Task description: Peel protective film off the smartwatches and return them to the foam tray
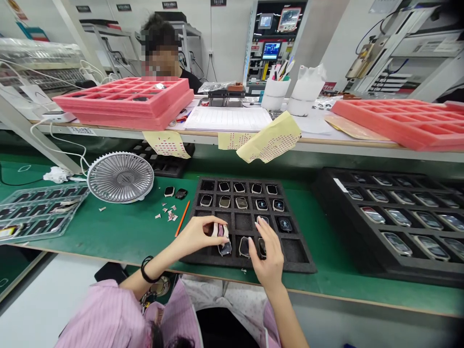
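- Pinched a small pale-and-mauve piece (220, 230) between thumb and fingers of the left hand (198, 234), just above a front-row watch (225, 248) in the black foam tray (295, 250)
- Held the right hand (270, 258) spread over the tray, thumb by the neighbouring watch (243, 247); could not tell whether touching it
- Had an orange stick (182, 218) and small scraps (170, 213) lying left of the tray on the green table (119, 227), near a round fan (121, 177)

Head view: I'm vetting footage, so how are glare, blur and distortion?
Head view throughout: pale glare streaks watches at right; left hand and right hand look fairly sharp; the dark tray at right seems stretched, perhaps by a wide lens; the top right corner is blackened.
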{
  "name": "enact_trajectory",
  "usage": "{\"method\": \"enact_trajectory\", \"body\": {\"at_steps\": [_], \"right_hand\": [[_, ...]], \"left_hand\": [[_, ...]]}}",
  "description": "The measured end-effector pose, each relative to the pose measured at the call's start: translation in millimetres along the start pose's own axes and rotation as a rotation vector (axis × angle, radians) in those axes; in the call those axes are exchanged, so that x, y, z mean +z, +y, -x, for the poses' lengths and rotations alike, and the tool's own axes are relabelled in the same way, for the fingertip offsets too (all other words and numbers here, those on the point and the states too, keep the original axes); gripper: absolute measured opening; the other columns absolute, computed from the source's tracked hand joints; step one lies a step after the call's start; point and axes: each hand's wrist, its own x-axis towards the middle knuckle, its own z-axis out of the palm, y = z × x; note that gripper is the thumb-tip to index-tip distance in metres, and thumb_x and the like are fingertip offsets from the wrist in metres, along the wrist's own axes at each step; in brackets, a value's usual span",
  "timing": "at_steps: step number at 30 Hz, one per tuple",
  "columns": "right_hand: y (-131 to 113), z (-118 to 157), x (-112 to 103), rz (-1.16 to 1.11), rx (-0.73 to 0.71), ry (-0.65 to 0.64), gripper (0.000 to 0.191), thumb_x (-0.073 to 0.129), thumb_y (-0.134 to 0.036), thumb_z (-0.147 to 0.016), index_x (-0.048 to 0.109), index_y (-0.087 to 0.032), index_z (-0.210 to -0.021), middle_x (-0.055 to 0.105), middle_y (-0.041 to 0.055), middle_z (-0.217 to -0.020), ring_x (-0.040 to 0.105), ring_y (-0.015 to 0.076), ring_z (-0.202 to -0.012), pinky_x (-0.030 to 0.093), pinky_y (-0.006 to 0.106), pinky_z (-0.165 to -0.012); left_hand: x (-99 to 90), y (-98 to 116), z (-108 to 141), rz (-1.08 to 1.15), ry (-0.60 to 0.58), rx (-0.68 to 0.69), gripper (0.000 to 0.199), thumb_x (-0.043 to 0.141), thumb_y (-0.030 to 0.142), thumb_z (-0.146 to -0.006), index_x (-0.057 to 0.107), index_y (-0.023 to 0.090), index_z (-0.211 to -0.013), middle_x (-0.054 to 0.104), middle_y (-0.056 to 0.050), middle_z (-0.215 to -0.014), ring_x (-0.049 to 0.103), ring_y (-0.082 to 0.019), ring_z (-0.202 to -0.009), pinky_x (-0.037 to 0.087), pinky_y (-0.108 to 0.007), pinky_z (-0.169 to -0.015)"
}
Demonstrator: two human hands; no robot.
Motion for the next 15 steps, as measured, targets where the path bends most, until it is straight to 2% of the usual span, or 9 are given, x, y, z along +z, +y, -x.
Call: {"method": "enact_trajectory", "body": {"at_steps": [3, 6, 8, 10, 13, 15], "right_hand": [[4.5, 1.9, -2.6, 0.017, 0.011, 0.015, 0.044, 0.051, -0.013, -0.088, 0.05, -0.021, -0.131, 0.06, 0.013, -0.127, 0.055, 0.0273, -0.12, 0.05, 0.05, -0.095], [3.9, 3.5, -1.6, 0.012, 0.005, 0.007, 0.041, 0.051, -0.013, -0.089, 0.053, -0.021, -0.129, 0.061, 0.0129, -0.124, 0.057, 0.0263, -0.117, 0.051, 0.048, -0.094], [3.2, 4.5, -0.4, -0.001, 0.009, 0.001, 0.04, 0.051, -0.012, -0.088, 0.055, -0.02, -0.127, 0.062, 0.013, -0.122, 0.058, 0.0259, -0.115, 0.051, 0.047, -0.094], [2.9, 5.4, 0.6, -0.016, 0.018, -0.002, 0.038, 0.052, -0.01, -0.087, 0.057, -0.02, -0.124, 0.064, 0.0129, -0.12, 0.059, 0.0254, -0.112, 0.052, 0.046, -0.092], [1.3, 5.8, 1.0, -0.053, 0.038, -0.004, 0.035, 0.052, -0.01, -0.087, 0.06, -0.019, -0.12, 0.066, 0.0122, -0.116, 0.061, 0.0245, -0.109, 0.052, 0.044, -0.091], [-1.4, 5.4, -0.2, -0.113, 0.09, -0.016, 0.03, 0.053, -0.013, -0.087, 0.064, -0.02, -0.115, 0.068, 0.0112, -0.112, 0.062, 0.0243, -0.107, 0.052, 0.044, -0.092]], "left_hand": [[6.2, 7.8, 0.7, -0.504, -0.058, 0.081, 0.034, 0.071, 0.028, -0.07, 0.068, 0.018, -0.102, 0.071, -0.008, -0.097, 0.065, -0.025, -0.09, 0.048, -0.035, -0.083], [27.3, 15.5, -3.2, -0.803, -0.189, 0.081, 0.025, 0.066, 0.021, -0.072, 0.066, 0.014, -0.096, 0.068, -0.013, -0.094, 0.065, -0.029, -0.089, 0.049, -0.035, -0.079], [40.2, 19.4, -6.6, -0.918, -0.238, 0.077, 0.027, 0.064, 0.017, -0.073, 0.063, 0.011, -0.099, 0.066, -0.016, -0.095, 0.064, -0.031, -0.09, 0.049, -0.036, -0.076], [47.9, 21.6, -9.2, -0.983, -0.254, 0.067, 0.037, 0.065, 0.014, -0.072, 0.058, 0.009, -0.108, 0.065, -0.019, -0.098, 0.063, -0.033, -0.092, 0.05, -0.037, -0.074], [48.2, 20.6, -11.8, -1.011, -0.262, 0.092, 0.049, 0.068, 0.013, -0.069, 0.051, 0.01, -0.116, 0.064, -0.017, -0.099, 0.063, -0.031, -0.092, 0.05, -0.036, -0.074], [42.4, 16.7, -12.4, -0.999, -0.274, 0.148, 0.047, 0.069, 0.015, -0.07, 0.052, 0.012, -0.113, 0.064, -0.014, -0.096, 0.063, -0.029, -0.089, 0.049, -0.035, -0.074]]}}
